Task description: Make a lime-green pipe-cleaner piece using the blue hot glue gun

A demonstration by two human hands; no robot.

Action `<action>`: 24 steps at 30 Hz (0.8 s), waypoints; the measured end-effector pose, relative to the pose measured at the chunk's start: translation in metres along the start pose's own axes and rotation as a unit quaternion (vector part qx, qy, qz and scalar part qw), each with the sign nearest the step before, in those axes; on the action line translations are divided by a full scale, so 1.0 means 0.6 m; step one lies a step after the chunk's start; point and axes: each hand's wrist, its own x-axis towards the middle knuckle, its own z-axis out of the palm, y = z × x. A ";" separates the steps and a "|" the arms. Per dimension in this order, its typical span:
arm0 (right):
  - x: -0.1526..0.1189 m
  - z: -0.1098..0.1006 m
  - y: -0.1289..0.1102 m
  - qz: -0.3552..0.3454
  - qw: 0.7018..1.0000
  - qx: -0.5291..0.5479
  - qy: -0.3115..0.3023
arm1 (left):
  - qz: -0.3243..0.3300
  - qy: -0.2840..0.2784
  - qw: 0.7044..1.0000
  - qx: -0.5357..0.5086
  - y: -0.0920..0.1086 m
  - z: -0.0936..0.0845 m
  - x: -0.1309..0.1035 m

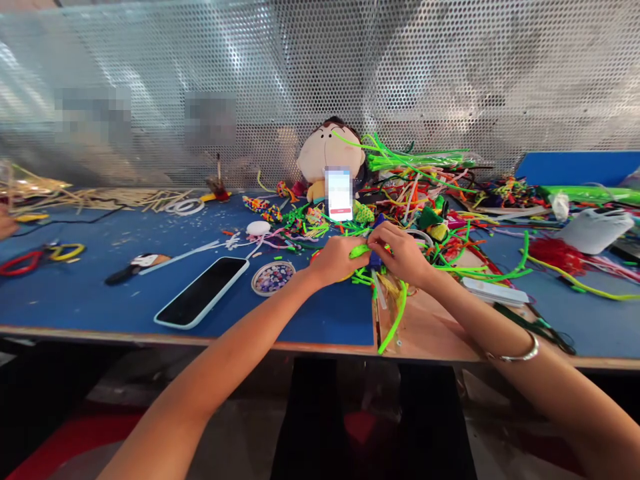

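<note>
Both forearms are stretched over the near edge of the blue table [90,293], and a silver bangle [520,353] is worn on the right wrist. A green pipe cleaner [361,251] is pinched between the left hand [340,259] and the right hand [400,253], fingers closed on it from both sides; its long tail [395,320] is hung down past the table edge. Left of the hands, open blue surface is kept free up to one dark phone [203,291] and one round bead tin [273,277]. Behind the hands, a tangle of coloured pipe cleaners [425,200] is piled around one plush doll [330,157], crowding the space there.
</note>
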 end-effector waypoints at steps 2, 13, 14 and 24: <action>-0.001 0.001 -0.001 -0.001 1.000 -0.021 -0.014 | 0.002 0.001 1.000 0.002 0.000 0.001 0.000; -0.003 -0.002 -0.003 -0.007 1.000 0.022 -0.002 | 0.012 0.018 1.000 -0.013 0.001 -0.002 -0.001; -0.002 -0.002 -0.003 -0.012 0.999 0.031 0.004 | 0.010 0.017 1.000 -0.014 0.002 -0.003 -0.001; 0.000 0.001 -0.007 -0.012 1.000 0.002 0.001 | 0.020 0.019 0.999 -0.016 0.002 0.001 -0.001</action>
